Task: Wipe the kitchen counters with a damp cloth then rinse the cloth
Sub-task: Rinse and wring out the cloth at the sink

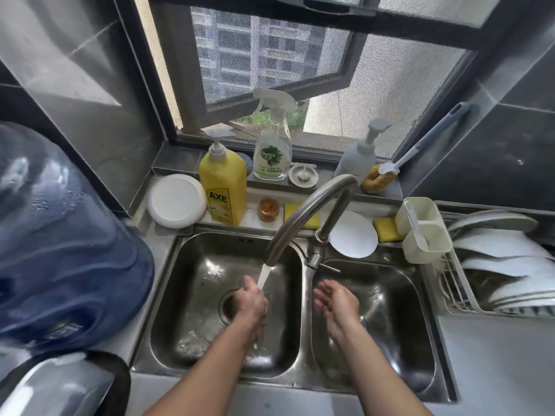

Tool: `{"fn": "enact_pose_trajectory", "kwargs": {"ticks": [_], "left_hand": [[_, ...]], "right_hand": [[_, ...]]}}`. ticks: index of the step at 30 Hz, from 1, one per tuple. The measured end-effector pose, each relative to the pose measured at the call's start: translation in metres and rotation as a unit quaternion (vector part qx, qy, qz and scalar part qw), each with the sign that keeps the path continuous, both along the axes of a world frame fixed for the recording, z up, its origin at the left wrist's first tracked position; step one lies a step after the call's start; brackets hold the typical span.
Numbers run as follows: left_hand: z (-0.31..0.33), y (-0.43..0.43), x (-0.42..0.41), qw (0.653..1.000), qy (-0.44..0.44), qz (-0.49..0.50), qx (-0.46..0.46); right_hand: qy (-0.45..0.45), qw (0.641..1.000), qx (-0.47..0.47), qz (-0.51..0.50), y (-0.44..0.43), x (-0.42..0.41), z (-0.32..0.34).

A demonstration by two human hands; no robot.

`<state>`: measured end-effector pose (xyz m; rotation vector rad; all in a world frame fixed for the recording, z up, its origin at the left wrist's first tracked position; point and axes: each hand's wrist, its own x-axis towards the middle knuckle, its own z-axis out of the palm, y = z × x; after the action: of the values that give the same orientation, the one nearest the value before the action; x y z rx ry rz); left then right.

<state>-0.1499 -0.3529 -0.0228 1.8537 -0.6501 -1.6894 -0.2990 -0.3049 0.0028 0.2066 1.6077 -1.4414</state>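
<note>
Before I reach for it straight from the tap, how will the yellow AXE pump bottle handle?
The yellow AXE bottle looks smooth plastic, so likely slippery: the left hand is under the running stream. It stands tall and narrow on the ledge, so a high push may tip it. Opaque; weight unclear.

Two bare forearms are showing from the lower frame edge up to the wrists, uncovered along their whole visible length. The left hand [250, 298] and the right hand [336, 298] are likewise showing bare. The left hand's surface is glistening wet.
</note>
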Motion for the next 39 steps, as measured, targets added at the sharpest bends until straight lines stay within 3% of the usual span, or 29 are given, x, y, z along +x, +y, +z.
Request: {"fn": "enact_pose_trajectory", "kwargs": {"ticks": [10, 17, 21, 24, 27, 30, 36, 39], "left_hand": [[0.010, 0.007, 0.014, 0.992, 0.127, -0.012, 0.003], [0.013, 0.013, 0.023, 0.988, 0.151, -0.011, 0.032], [0.013, 0.016, 0.025, 0.985, 0.167, -0.014, 0.029], [0.019, 0.016, 0.021, 0.979, 0.201, -0.019, 0.027], [0.019, 0.020, 0.013, 0.980, 0.196, -0.031, 0.007], [0.024, 0.030, 0.002, 0.983, 0.174, -0.035, -0.041], [0.034, 0.040, 0.005, 0.973, 0.227, -0.027, -0.029], [0.033, 0.045, 0.008, 0.970, 0.238, -0.042, -0.028]], "right_hand": [[-0.044, 0.996, -0.014, -0.076, -0.019, -0.011, 0.008], [-0.027, 0.994, -0.039, -0.094, -0.040, -0.032, 0.012], [-0.031, 0.998, -0.054, -0.027, -0.033, -0.047, 0.007], [0.026, 0.996, -0.033, 0.085, -0.014, -0.042, 0.002], [0.121, 0.962, -0.016, 0.243, 0.004, -0.005, -0.003], [0.187, 0.909, -0.065, 0.367, 0.018, 0.038, -0.010], [0.250, 0.861, -0.130, 0.423, 0.039, 0.046, -0.010], [0.283, 0.872, -0.131, 0.378, 0.043, 0.040, -0.009]]}}
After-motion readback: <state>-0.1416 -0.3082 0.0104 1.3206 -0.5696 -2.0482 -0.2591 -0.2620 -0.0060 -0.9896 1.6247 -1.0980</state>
